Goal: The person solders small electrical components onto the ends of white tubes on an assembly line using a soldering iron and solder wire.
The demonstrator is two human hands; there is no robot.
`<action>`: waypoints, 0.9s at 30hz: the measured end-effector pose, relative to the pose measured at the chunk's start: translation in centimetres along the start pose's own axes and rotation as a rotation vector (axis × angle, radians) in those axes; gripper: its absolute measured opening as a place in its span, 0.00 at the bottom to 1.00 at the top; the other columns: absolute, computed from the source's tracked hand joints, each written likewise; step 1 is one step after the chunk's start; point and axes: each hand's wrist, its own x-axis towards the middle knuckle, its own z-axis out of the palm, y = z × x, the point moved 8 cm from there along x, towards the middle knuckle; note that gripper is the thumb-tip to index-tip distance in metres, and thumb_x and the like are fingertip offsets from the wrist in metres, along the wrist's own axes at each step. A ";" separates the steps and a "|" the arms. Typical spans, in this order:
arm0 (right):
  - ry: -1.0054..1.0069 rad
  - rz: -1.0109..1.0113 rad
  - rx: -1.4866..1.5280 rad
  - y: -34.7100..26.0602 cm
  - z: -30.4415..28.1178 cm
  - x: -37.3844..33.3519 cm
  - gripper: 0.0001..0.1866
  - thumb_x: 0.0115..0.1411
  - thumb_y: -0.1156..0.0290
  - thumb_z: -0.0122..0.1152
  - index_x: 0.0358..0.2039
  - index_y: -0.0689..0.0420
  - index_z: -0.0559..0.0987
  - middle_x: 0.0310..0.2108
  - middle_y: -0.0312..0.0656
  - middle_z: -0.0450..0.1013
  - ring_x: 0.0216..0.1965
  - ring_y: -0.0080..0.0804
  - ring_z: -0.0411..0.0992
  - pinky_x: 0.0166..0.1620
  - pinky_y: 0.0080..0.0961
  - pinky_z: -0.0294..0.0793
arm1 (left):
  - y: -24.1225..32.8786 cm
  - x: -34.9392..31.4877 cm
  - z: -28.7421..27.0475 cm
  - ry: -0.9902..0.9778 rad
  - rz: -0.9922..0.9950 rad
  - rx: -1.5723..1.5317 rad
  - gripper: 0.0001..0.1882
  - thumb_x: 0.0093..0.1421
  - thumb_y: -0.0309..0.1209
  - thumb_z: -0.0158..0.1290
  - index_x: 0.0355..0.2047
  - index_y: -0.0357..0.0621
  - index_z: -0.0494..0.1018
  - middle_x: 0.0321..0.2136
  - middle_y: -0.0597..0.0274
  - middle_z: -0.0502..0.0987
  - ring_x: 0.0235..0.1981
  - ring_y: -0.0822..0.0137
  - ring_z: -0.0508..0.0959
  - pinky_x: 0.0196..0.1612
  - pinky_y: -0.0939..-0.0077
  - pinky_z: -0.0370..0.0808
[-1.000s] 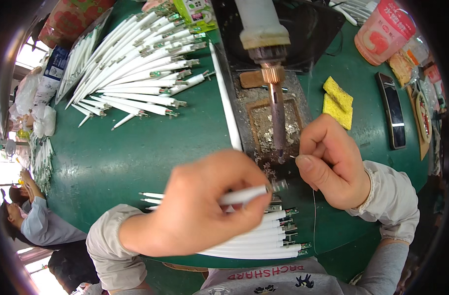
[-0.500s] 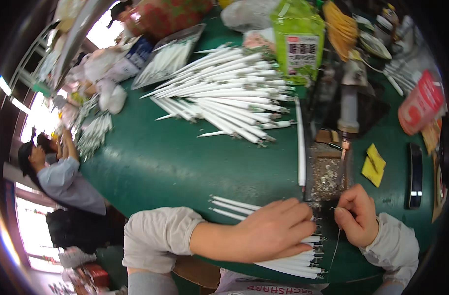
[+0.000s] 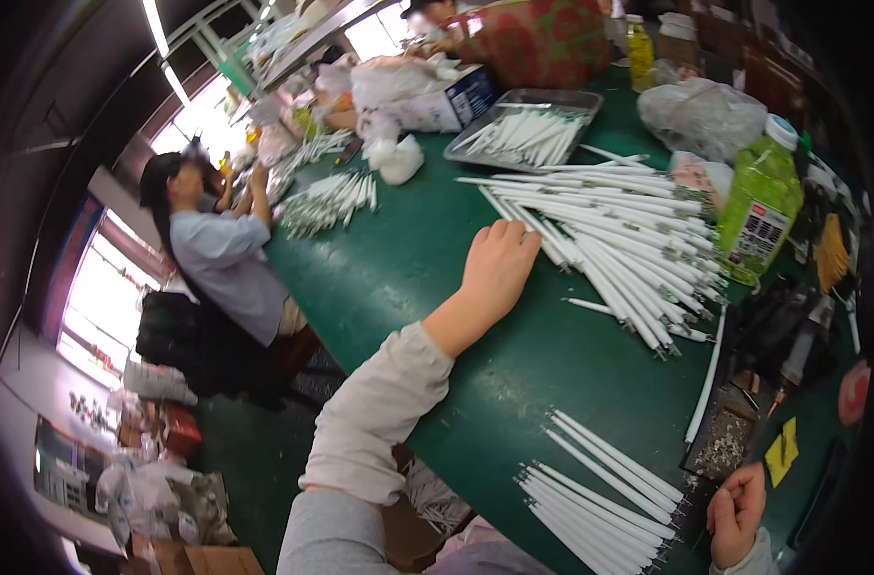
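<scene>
My left hand (image 3: 499,268) reaches across the table to the left ends of a heap of slim white tapered sticks (image 3: 614,254). Its fingers are curled together at the tips there; what lies under them is hidden. At the lower right, my right hand (image 3: 738,513) has its fingers bent in toward the thumb, and I cannot make out what they hold. Beside it a row of the same white sticks (image 3: 600,513) lies near the table edge, their small metal ends toward that hand. A single white stick (image 3: 710,379) lies next to a tray of metal bits (image 3: 726,441).
A soldering iron (image 3: 803,350) with a copper tip rests right of the single stick, near a yellow sponge (image 3: 782,450). A green bottle (image 3: 762,201) and a clear tray (image 3: 461,150) of sticks stand farther back. Another person (image 3: 216,240) sits at the table's left side.
My left hand has gone from above the near row of sticks to the far heap. My right hand stays low at the right. The view has swung left.
</scene>
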 end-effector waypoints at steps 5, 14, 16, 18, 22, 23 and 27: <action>-0.076 -0.171 -0.015 -2.9 1.1 -0.1 0.04 0.62 0.74 0.44 0.35 0.60 0.63 0.18 0.35 0.59 0.15 0.17 0.55 0.19 0.13 0.55 | -0.1 0.3 1.7 -0.010 0.056 0.003 0.05 0.43 0.25 0.48 0.24 0.44 0.68 0.27 0.63 0.69 0.30 0.63 0.71 0.32 0.71 0.69; 0.019 -0.106 -0.015 -1.8 0.1 -0.3 0.06 0.61 0.72 0.45 0.33 0.59 0.60 0.15 0.33 0.57 0.12 0.15 0.55 0.16 0.11 0.52 | 1.7 0.8 0.4 0.055 0.128 -0.012 0.05 0.44 0.25 0.49 0.24 0.44 0.68 0.25 0.63 0.69 0.27 0.65 0.72 0.29 0.73 0.70; 0.057 -0.039 -0.026 -0.6 -0.2 0.1 0.09 0.60 0.69 0.45 0.31 0.58 0.57 0.13 0.31 0.55 0.10 0.14 0.54 0.12 0.10 0.50 | 1.3 0.2 0.8 0.042 0.064 -0.163 0.07 0.45 0.22 0.49 0.28 0.44 0.69 0.27 0.63 0.71 0.30 0.64 0.73 0.31 0.72 0.71; 0.023 -0.061 -0.032 -0.6 0.2 0.6 0.10 0.61 0.68 0.45 0.31 0.58 0.57 0.13 0.31 0.55 0.10 0.14 0.54 0.12 0.10 0.50 | 0.3 -0.3 0.9 0.031 0.018 -0.187 0.09 0.45 0.21 0.49 0.29 0.44 0.69 0.28 0.63 0.71 0.31 0.62 0.73 0.32 0.71 0.72; 0.038 -0.062 -0.019 -0.9 0.3 0.4 0.10 0.61 0.67 0.45 0.31 0.58 0.58 0.13 0.31 0.55 0.10 0.15 0.54 0.12 0.11 0.50 | -0.2 -0.3 1.3 0.034 -0.012 -0.232 0.10 0.44 0.20 0.49 0.30 0.44 0.69 0.29 0.62 0.71 0.32 0.60 0.73 0.34 0.72 0.72; 0.045 -0.062 -0.027 -1.1 0.2 0.3 0.10 0.61 0.67 0.45 0.31 0.58 0.58 0.13 0.31 0.55 0.10 0.15 0.54 0.12 0.11 0.50 | -0.2 -0.2 1.2 0.041 -0.011 -0.240 0.10 0.44 0.20 0.49 0.30 0.44 0.69 0.29 0.62 0.71 0.32 0.60 0.73 0.34 0.72 0.72; 0.045 -0.134 0.010 -1.5 0.2 -0.5 0.11 0.61 0.67 0.46 0.30 0.59 0.58 0.13 0.32 0.56 0.10 0.16 0.55 0.13 0.11 0.52 | 1.6 0.0 -0.8 0.109 0.126 -0.181 0.10 0.42 0.21 0.50 0.28 0.44 0.69 0.29 0.61 0.71 0.35 0.61 0.71 0.34 0.71 0.71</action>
